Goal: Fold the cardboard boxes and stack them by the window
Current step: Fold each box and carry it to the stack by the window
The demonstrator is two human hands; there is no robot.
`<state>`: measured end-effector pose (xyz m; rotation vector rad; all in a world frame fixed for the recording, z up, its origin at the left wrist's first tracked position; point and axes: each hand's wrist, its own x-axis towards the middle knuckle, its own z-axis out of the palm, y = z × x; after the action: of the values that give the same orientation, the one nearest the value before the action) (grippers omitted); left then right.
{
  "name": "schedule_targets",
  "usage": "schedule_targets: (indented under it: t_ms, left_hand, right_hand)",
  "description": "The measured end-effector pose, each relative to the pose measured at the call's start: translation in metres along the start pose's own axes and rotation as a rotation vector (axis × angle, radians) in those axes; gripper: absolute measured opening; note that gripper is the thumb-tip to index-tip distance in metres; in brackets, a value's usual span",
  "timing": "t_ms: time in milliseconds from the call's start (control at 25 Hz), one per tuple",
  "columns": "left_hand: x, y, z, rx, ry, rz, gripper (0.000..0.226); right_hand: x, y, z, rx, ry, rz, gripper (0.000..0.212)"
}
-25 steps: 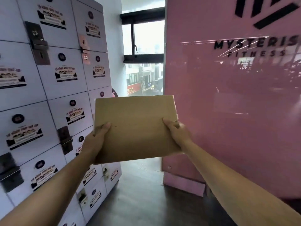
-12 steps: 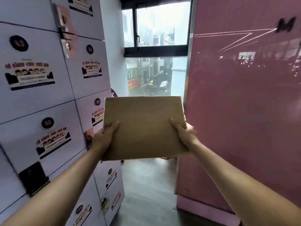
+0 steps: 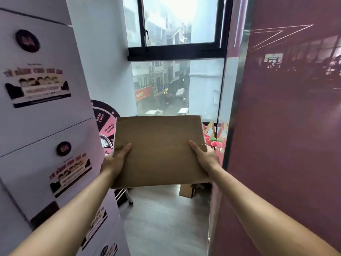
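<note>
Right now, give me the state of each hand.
Left hand: grips the left edge of the flattened cardboard box.
Right hand: grips the box's right edge.

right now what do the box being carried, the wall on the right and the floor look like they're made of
Box: brown cardboard, matte, with a crease line across its face; both hands hold its edges.
Right wall: pink and glossy, likely glass or acrylic panel, since it mirrors room lights and shapes.
Floor: grey planks with faint grain, probably laminate or vinyl; slight sheen.
</note>
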<state>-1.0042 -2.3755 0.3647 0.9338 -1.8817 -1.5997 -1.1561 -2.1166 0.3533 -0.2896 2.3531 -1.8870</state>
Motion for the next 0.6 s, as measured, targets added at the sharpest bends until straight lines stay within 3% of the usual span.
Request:
schedule_targets:
  t_ms: [160, 240, 600]
  left_hand:
    - [0.092, 0.009, 0.023, -0.027, 0.043, 0.002, 0.060]
    - [0.139, 0.010, 0.029, 0.012, 0.084, -0.008, 0.054]
    - [0.361, 0.029, 0.086, 0.058, -0.053, 0.027, 0.082]
  right_hand:
    - [0.098, -0.007, 0.040, 0.015, -0.041, -0.008, 0.086]
    - [0.141, -0.008, 0.064, -0.018, -0.056, 0.009, 0.089]
    - [0.336, -0.007, 0.154, -0.005, 0.005, 0.062, 0.082]
